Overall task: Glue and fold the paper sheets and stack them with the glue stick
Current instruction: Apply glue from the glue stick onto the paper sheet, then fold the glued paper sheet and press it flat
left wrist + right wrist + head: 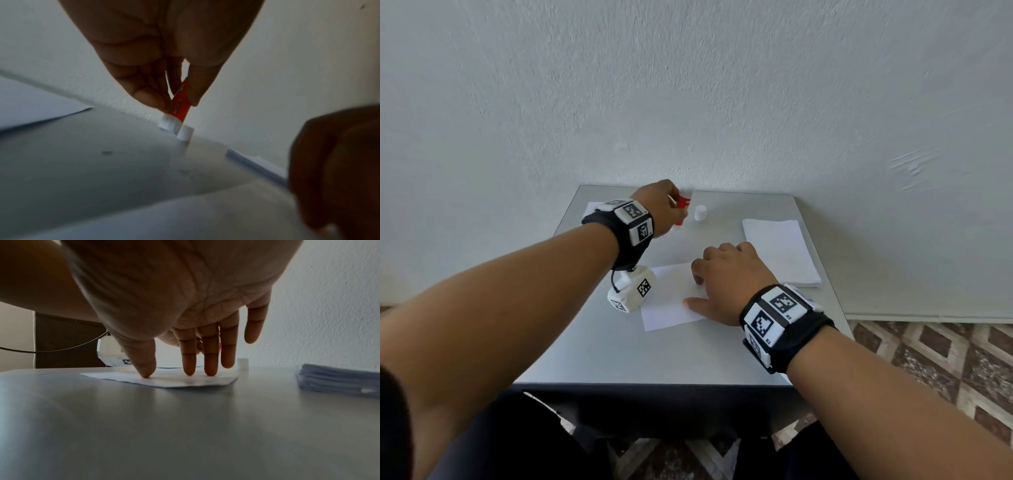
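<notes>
Step in hand: putting glue on the single paper sheet (671, 298), or getting the glue stick (681, 210) ready for it; hard to say which.
How to do it well: press the sheet flat so it cannot slide; bring the glue end down softly; rub in short lines near the edge; fold soon, before the glue dries.
Left hand (659, 209): grip pinched tight round the red glue stick, thumb on one side, fingertips (148, 95) on the other.
Right hand (726, 281): grip wide and flat, holding nothing; thumb and two fingertips (189, 368) pushing down on the sheet.
Glue stick: tilted, white end (169, 124) pointing down, just above the grey surface (654, 356), on the far side of the sheet, close to the wall.
Cap (701, 212): off the stick, standing up on the surface, just beside the stick's white end; touching or not, cannot tell.
Sheet and grip: sheet under the right hand, apart from the left hand's grip; stick must come back toward the sheet.
Paper stack (780, 251): to the right of the sheet, not touching it.
More paper (37, 107): to the left of the glue stick, at the far end of the surface.
Watch out: knocking the cap over; sticky glue on the surface.
</notes>
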